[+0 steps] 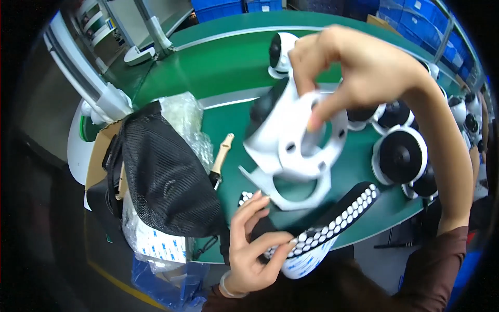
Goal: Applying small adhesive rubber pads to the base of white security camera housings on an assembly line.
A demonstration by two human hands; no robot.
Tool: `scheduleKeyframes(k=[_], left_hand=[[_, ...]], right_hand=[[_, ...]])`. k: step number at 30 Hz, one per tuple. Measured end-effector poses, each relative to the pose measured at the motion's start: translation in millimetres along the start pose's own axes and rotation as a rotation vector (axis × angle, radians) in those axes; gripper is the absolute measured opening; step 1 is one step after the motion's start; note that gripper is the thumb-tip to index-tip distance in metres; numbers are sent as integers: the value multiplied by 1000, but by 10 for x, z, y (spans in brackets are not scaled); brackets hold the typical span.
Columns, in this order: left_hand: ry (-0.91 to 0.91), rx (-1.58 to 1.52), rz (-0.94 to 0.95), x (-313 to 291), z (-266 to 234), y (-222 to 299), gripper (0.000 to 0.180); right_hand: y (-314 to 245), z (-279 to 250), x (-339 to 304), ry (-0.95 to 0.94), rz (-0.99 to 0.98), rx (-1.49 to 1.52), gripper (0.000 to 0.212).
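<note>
My right hand point(358, 67) grips a white device housing point(273, 143), blurred by motion, with a dark round face and a ring-shaped base carrying small dark pads. It is held over the green table point(228, 171), above a flat white ring-shaped piece point(288, 202). Nearer to me, my left hand point(257, 255) pinches a black strip point(340, 221) covered with rows of round white dots. A curved white sheet with blue print point(309, 260) shows beneath that strip. The strip's other end appears by my left fingers; its middle is partly hidden.
On the left, a black mesh bag point(166, 177) leans over a cardboard box point(99, 156) and clear plastic wrap point(184, 114). Beside it lies a watch with a beige strap point(222, 153). Several white-and-black devices point(400, 156) crowd the right side. Blue crates point(426, 21) stand behind.
</note>
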State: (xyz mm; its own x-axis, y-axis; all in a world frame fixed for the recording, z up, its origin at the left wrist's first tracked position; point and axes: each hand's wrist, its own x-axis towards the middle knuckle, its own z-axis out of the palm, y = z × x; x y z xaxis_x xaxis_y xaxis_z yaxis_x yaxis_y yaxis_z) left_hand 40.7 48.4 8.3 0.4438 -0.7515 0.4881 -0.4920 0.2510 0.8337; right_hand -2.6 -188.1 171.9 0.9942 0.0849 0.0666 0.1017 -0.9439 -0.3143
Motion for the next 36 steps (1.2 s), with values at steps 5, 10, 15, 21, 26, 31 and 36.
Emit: scheduleKeyframes(k=[5,10,15,21,26,31,36], left_hand=[[-108,-44,-60,-71,20,-215,12],[-129,-43,-149,-148,-8,-258,12],[-155,22,-80,-94,-16,-173,11],[-140,24,-21,-117,1,-222,11],[-225,16,-344,-62,7,-113,10],[-107,-33,-287,-166,28,-135,10],[-136,-31,-190,-84,32,-146,10]], right_hand=[[360,439,1019,344,-50,-453,17],[1394,1325,1758,656,-64,-631,6],[1953,1325,1517,543,117,-511,15],[2065,1431,1285,256,281,-515,25],[2008,1375,1183,30,444,-564,18],[1768,721,930,720,647,-679,44],[2824,310,481,473,1275,-93,81]])
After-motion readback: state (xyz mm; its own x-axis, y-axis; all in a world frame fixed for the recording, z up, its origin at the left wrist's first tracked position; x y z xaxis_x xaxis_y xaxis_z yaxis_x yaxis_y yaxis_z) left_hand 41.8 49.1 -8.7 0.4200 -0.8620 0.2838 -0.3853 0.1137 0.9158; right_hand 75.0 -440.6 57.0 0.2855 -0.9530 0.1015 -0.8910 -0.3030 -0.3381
